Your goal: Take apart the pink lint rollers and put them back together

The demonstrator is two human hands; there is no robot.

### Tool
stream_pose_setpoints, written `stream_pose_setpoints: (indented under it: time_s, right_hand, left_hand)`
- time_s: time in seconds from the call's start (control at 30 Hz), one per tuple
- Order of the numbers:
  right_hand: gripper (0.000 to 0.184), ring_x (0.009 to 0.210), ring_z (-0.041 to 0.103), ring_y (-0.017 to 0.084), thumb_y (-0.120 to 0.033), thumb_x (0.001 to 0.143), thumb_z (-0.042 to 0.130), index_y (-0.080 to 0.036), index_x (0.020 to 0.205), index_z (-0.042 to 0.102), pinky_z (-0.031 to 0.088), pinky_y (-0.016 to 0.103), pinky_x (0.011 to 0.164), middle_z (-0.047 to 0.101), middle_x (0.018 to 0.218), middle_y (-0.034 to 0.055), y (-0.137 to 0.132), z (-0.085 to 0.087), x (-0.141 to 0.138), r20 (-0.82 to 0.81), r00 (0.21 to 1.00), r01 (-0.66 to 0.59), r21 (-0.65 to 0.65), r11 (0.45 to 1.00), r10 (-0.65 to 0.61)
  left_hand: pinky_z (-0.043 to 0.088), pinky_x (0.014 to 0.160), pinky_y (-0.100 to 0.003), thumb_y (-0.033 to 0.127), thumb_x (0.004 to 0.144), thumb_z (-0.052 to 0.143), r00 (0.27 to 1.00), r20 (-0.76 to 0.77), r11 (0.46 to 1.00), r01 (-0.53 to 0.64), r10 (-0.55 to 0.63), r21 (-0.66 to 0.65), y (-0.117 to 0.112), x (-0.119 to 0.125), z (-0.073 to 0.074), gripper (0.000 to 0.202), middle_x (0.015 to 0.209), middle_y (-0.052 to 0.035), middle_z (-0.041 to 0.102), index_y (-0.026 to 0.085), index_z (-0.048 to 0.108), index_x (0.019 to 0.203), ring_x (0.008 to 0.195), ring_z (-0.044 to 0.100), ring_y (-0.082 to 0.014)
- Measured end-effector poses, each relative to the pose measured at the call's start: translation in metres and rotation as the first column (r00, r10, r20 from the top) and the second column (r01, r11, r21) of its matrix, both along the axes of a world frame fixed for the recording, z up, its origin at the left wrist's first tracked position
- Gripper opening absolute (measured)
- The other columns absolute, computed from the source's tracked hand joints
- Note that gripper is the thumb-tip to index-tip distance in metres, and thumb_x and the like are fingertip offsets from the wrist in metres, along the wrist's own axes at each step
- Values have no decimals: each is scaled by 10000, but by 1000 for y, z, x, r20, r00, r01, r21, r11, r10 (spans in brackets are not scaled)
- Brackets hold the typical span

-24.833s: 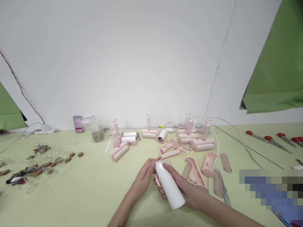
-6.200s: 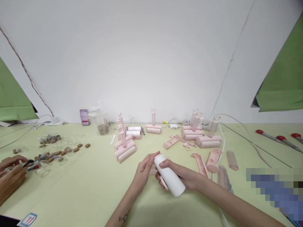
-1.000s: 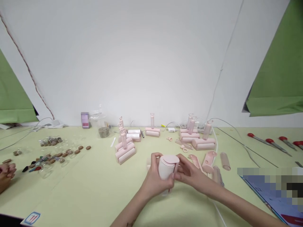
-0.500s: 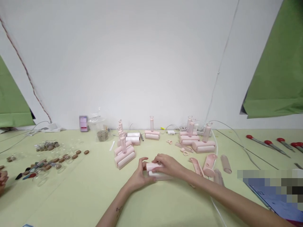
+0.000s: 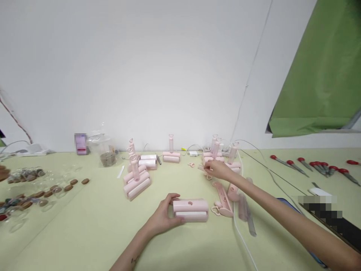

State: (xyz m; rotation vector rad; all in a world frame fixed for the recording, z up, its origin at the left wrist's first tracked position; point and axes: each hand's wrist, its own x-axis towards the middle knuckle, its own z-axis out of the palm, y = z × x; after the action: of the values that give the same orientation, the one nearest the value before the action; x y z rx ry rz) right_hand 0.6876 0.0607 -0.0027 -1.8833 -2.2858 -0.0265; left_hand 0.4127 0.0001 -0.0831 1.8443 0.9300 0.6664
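My left hand [image 5: 164, 215] is wrapped around the left end of a pink twin-barrel holder [image 5: 190, 205], with a white strip along its front and a small hole on top. The holder lies on the table. Farther back on the right, my right hand [image 5: 217, 169] has its fingers pinched together at a thin, translucent pink piece [image 5: 201, 167]. A pink heart-shaped loop [image 5: 209, 177] lies just below those fingers. Between the hands rest open pink shell parts [image 5: 225, 199] and another heart-shaped loop [image 5: 216, 210].
Pink holders with upright tubes [image 5: 137, 184] stand left, centre [image 5: 171, 157] and back right. Translucent tubes [image 5: 243, 207] and a white cable [image 5: 239, 235] lie right. Red-tipped tools [image 5: 297, 168] are far right. Corks and glass pieces [image 5: 68, 187] lie left, beside another person's hand [image 5: 4, 173].
My right hand has left the pink holder and reached back and right to the translucent piece. My left hand still grips the holder. The view has turned right.
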Motion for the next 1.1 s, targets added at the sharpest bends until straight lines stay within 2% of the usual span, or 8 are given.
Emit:
stream_pose_setpoints:
  time_s: [0.23,0.5,0.7,0.83,0.87,0.93,1.0,1.1]
  right_hand:
    - [239,901,545,168,-306,851,485,-119,985,549,447,370,794,561,1006,68,26,-19,-2,218,955,226,-98,969,-200]
    - [254,896,549,169,-300,848,492,-120,1021,535,458,368,782,555,1020,69,26,-30,3,245,941,284,-188,940,-236]
    - [238,848,561,192,-285,813,529,-104,968,528,454,372,739,583,936,87,4,-1,6,87,961,274,-152,950,-263]
    - [344,878,572,182,-303,844,435,-160,1147,355,459,314,731,601,987,91,-33,18,-10,-180,979,77,-120,990,-98]
    - [365,904,571,166,-326,856,410,-184,1177,311,462,296,744,600,1011,78,-43,19,-17,-319,948,-34,-136,990,-11]
    - [368,985,550,172,-371,841,441,-188,1144,343,458,307,798,587,1053,89,-61,14,-35,-668,734,-293,-150,944,122]
    - [306,1018,537,199,-403,799,509,-168,987,450,449,328,827,579,1049,102,-72,5,-52,-838,530,-418,-122,900,133]
    - [261,971,558,200,-414,774,540,-163,821,485,458,317,795,575,990,82,-77,-7,-67,-854,499,-401,-75,913,150]
  left_hand:
    - [341,919,-323,293,664,624,999,7,997,-52,52,58,1,0,0,546,1170,-73,447,216,387,1151,1081,427,-229]
    - [351,900,-321,297,673,622,1000,11,999,-23,23,48,2,0,2,528,1147,-72,464,210,388,1138,1057,442,-226]
    - [382,853,-309,305,680,616,999,19,999,-29,28,34,1,-1,0,499,1121,-52,477,230,398,1123,1020,460,-217]
    - [387,841,-295,296,671,626,999,29,999,-27,26,38,0,0,2,489,1108,-38,483,235,411,1106,1007,464,-209]
    - [387,840,-293,296,670,627,999,29,999,-28,27,40,0,0,2,491,1107,-38,485,233,413,1107,1005,464,-209]
    - [385,844,-292,296,667,630,999,27,999,-31,30,45,0,0,3,497,1107,-39,487,227,413,1110,1003,466,-209]
    - [381,850,-290,297,668,630,999,28,998,-33,32,54,1,1,3,495,1100,-38,491,222,416,1108,997,470,-206]
    - [382,850,-286,303,666,631,999,31,997,-30,28,67,1,2,3,487,1077,-33,501,216,423,1098,984,479,-201]
